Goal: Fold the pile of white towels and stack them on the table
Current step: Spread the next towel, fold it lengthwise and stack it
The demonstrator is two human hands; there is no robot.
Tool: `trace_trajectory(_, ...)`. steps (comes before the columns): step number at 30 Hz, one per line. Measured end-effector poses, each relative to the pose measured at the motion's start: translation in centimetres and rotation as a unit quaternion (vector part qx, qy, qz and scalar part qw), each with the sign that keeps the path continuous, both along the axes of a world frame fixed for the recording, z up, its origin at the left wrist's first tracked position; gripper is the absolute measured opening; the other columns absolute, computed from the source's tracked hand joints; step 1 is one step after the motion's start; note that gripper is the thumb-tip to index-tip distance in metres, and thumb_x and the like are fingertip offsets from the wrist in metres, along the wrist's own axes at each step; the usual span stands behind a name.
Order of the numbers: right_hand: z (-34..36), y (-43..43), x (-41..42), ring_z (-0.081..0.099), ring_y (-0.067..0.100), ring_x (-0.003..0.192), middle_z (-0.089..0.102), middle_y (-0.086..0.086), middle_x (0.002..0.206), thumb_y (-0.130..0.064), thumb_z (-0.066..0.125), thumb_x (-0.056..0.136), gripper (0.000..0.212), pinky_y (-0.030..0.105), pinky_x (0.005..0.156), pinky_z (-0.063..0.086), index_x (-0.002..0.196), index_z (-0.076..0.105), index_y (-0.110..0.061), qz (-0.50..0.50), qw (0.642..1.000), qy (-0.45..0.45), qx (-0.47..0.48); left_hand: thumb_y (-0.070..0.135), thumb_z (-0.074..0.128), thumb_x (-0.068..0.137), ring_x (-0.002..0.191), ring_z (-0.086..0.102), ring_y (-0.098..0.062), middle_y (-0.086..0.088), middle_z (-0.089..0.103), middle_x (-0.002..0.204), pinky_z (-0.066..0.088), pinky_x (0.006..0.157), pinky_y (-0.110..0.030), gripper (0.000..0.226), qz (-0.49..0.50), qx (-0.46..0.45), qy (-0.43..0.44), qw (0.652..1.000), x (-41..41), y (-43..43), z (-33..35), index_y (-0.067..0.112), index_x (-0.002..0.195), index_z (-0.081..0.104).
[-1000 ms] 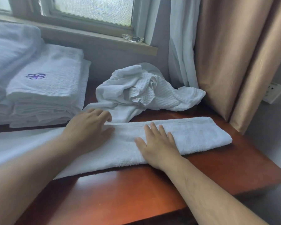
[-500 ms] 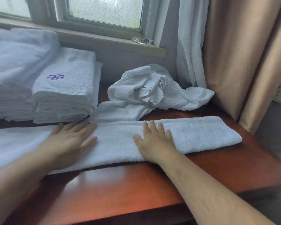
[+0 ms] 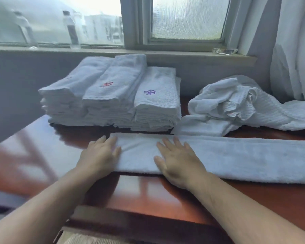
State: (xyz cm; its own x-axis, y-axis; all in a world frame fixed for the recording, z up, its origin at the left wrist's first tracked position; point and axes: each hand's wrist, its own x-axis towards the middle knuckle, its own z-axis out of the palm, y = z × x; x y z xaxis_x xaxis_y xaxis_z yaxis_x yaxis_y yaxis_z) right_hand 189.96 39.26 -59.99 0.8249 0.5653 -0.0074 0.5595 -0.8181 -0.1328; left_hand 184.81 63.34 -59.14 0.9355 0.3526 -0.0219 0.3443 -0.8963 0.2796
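Nearest me, both forearms reach over the red-brown table (image 3: 148, 196). My left hand (image 3: 100, 155) lies flat on the left end of the long folded towel (image 3: 236, 161), fingers straight and slightly spread. My right hand (image 3: 178, 159) presses flat just beside it, fingers apart, gripping nothing. Behind sit the folded towel stacks (image 3: 113, 99); to the right, the crumpled towel pile (image 3: 245, 106). Farthest, the window sill (image 3: 183, 55).

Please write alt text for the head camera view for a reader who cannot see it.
Both hands, left hand and right hand, press flat on a long folded white towel on a wooden table. Behind sit folded towel stacks and a crumpled towel pile.
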Motion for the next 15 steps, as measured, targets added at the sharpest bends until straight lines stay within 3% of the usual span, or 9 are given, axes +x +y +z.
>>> trace_trajectory(6, -0.3, 0.7, -1.2, -0.005, 0.026, 0.156, 0.002, 0.001, 0.170, -0.051, 0.015, 0.104, 0.063, 0.047, 0.125, 0.000, 0.161, 0.012, -0.025, -0.018, 1.000, 0.010, 0.002, 0.050, 0.076, 0.081, 0.124, 0.054, -0.031, -0.012, 0.056, 0.137, 0.045, 0.098, -0.036, 0.082, 0.049, -0.047, 0.037, 0.997, 1.4, 0.7, 2.8, 0.008, 0.143, 0.042)
trace_trajectory(9, -0.3, 0.7, -2.1, -0.008, 0.026, 0.156, -0.002, 0.000, 0.170, -0.052, 0.014, 0.104, 0.064, 0.047, 0.125, -0.003, 0.162, 0.010, -0.025, -0.021, 1.000, 0.018, 0.007, 0.050, 0.082, 0.076, 0.094, 0.063, -0.029, -0.008, 0.065, 0.104, 0.049, 0.071, -0.031, 0.065, 0.078, -0.062, 0.093, 0.991, 1.5, 0.8, 3.8, 0.004, 0.115, 0.058)
trace_trajectory(12, -0.2, 0.6, -2.6, -0.009, 0.025, 0.156, -0.002, -0.001, 0.170, -0.052, 0.015, 0.104, 0.064, 0.046, 0.125, -0.004, 0.162, 0.010, -0.026, -0.016, 0.999, 0.022, 0.019, 0.049, 0.084, 0.075, 0.069, 0.055, -0.023, -0.004, 0.058, 0.081, 0.040, 0.051, -0.026, 0.053, 0.087, -0.111, 0.100, 0.985, 1.0, 1.3, 4.2, 0.006, 0.094, 0.059)
trace_trajectory(15, 0.0, 0.4, -2.6, -0.005, 0.025, 0.156, 0.004, -0.002, 0.170, -0.053, 0.020, 0.104, 0.062, 0.045, 0.125, -0.002, 0.161, 0.017, -0.027, -0.012, 0.999, 0.032, 0.038, 0.040, 0.085, 0.075, 0.073, 0.062, -0.024, -0.008, 0.068, 0.085, 0.048, 0.062, -0.029, 0.047, 0.072, -0.231, 0.057, 0.969, -0.1, 1.9, 4.0, 0.000, 0.096, 0.071)
